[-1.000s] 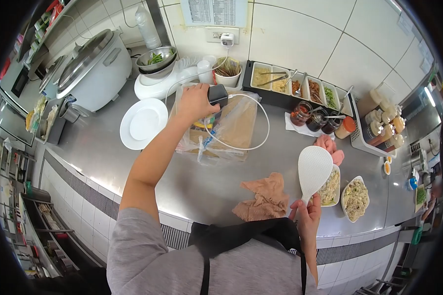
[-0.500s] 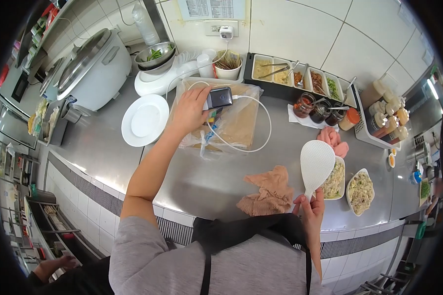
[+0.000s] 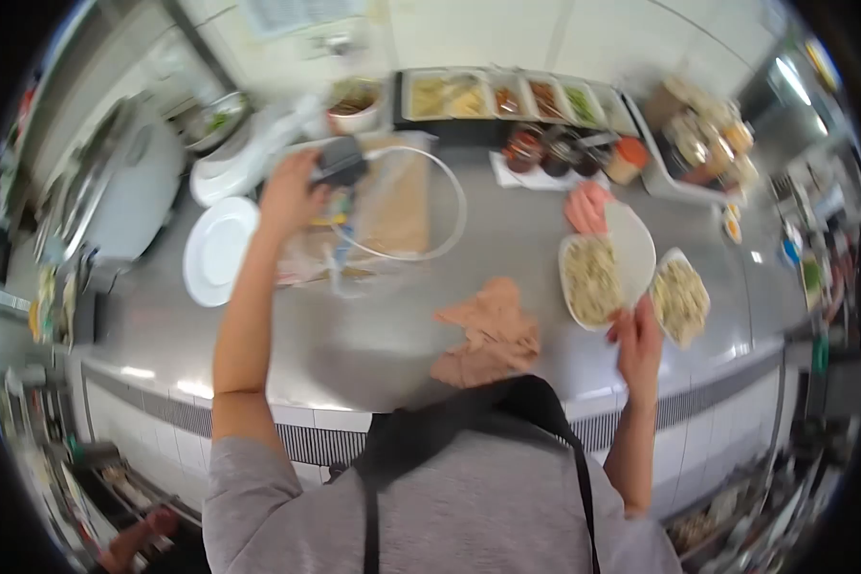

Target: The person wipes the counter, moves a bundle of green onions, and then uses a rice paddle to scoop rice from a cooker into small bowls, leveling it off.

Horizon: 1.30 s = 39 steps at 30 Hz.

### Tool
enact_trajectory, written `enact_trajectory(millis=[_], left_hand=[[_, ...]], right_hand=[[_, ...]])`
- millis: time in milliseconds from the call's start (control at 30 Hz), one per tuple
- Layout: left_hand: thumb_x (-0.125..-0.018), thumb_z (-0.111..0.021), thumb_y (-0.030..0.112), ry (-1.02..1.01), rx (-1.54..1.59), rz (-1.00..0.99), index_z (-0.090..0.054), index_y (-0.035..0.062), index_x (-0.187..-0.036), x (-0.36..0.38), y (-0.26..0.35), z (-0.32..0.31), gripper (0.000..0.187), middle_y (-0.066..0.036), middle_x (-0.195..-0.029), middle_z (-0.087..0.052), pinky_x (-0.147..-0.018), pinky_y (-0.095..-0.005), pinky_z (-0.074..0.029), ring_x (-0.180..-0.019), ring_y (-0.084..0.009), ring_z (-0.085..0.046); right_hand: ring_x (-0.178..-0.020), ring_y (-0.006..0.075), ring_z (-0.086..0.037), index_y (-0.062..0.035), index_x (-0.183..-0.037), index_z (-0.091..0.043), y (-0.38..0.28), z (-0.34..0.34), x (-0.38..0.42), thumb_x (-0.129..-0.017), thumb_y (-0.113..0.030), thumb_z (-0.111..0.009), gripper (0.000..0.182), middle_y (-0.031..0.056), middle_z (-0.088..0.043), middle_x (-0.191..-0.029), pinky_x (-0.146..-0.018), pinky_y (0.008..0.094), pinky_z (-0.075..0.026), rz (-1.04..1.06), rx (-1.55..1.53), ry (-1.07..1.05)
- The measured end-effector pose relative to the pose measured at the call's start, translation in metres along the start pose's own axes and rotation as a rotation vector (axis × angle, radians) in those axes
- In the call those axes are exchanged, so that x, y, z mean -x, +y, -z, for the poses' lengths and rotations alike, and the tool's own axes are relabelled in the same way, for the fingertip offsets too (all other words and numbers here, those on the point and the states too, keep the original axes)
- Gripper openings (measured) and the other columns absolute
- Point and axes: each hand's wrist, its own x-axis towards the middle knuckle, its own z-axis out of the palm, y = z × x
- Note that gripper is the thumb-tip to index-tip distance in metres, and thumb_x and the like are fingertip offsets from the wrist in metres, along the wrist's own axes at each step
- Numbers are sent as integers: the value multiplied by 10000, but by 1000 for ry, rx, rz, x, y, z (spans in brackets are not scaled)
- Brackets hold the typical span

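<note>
My left hand (image 3: 292,196) is closed on a dark power bank (image 3: 342,161) over a plastic-wrapped brown cardboard package (image 3: 402,206). A white cable (image 3: 462,212) loops from the power bank across the package. In my right hand (image 3: 638,337) is the handle of a white rice paddle (image 3: 633,249), its broad blade overlapping the edge of a white bowl of mixed, pale food (image 3: 591,279). Just right of that hand stands a second bowl of similar food (image 3: 681,300). A crumpled tan cloth (image 3: 491,335) lies between my arms, and a pink cloth (image 3: 587,205) sits behind the first bowl.
White plates (image 3: 222,251) and a large rice cooker (image 3: 134,187) are on the left. Along the back stand a rack of topping containers (image 3: 505,96), several jars (image 3: 557,153) and a basket of sauce bottles (image 3: 703,143). Another person's hand (image 3: 148,526) shows at lower left.
My right hand has moved the rice paddle right, from left of the first bowl to between the bowls. The left hand keeps hold of the power bank. The whole view has shifted and blurred.
</note>
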Motion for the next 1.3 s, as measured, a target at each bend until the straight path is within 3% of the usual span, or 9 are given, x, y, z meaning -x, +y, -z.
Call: enact_trajectory(millis=[67, 133, 200, 300, 367, 433, 633, 900, 1300], left_hand=[[-681, -639, 106, 22, 4, -19, -486, 11, -1142, -12, 12, -12, 494, -187, -1154, -498, -928, -395, -356, -1071, -345, -460], [-689, -633, 116, 94, -45, -23, -514, 8, -1107, -6, 38, -15, 447, -187, -1121, -515, -906, -407, -370, -1047, -346, -473], [-734, -612, 144, 191, 264, -57, -547, 25, -1081, 3, 97, -31, 373, -178, -1049, -559, -839, -389, -417, -964, -328, -531], [-833, -539, 177, -478, 975, 257, -548, 21, -1087, 30, 197, -88, 299, -88, -845, -603, -664, -297, -483, -724, -145, -590], [-874, -498, 170, -817, 1448, 439, -331, 30, -1290, 46, 246, -135, 469, -108, -910, -583, -627, -260, -495, -732, -167, -594], [-890, -469, 202, -1060, 1457, 691, -161, 93, -1366, 46, 286, -137, 578, -136, -960, -577, -647, -290, -510, -765, -215, -604], [-896, -427, 176, -876, 1763, 808, 2, 185, -1379, 55, 323, -148, 646, -180, -1061, -534, -663, -361, -532, -785, -273, -619], [-880, -415, 111, -823, 1728, 780, -130, 205, -1372, 51, 320, -161, 577, -126, -1097, -535, -702, -345, -524, -812, -238, -621], [-877, -422, 88, -874, 1745, 778, -142, 183, -1370, 48, 314, -158, 575, -128, -1090, -535, -738, -352, -518, -855, -239, -609]], right_hand=[[-552, 117, -492, -28, -1204, -477, 8, 53, -3, -852, -47, -474, 352, 76, -572, -704, -529, 236, -416, -19, 221, 131], [-616, 258, -531, -213, -1181, -531, 8, 78, -27, -791, -101, -566, 407, 95, -527, -735, -573, 337, -438, 195, 842, 40], [-630, 264, -539, -224, -1174, -534, 14, 78, -38, -790, -116, -564, 400, 88, -534, -751, -579, 352, -442, 203, 840, -32], [-680, 263, -571, -235, -1156, -541, -6, 54, -49, -811, -147, -526, 356, 96, -546, -787, -602, 364, -463, 231, 973, -247], [-694, 268, -579, -235, -1156, -539, -12, 37, -57, -816, -154, -510, 351, 106, -549, -801, -609, 366, -470, 278, 1018, -292], [-708, 273, -588, -236, -1156, -537, -15, 36, -58, -820, -162, -493, 346, 117, -553, -816, -616, 369, -478, 329, 1060, -334], [-654, 296, -588, -209, -1167, -529, 6, 52, -35, -823, -153, -479, 353, 136, -548, -797, -578, 390, -480, 159, 1087, -286], [-609, 302, -543, -168, -1165, -544, 35, 44, 11, -824, -109, -523, 346, 144, -516, -693, -583, 388, -447, 22, 806, -89], [-809, 355, -579, -87, -1210, -482, 69, 33, 22, -830, -87, -516, 381, 249, -582, -872, -734, 378, -445, -72, 599, -25]])
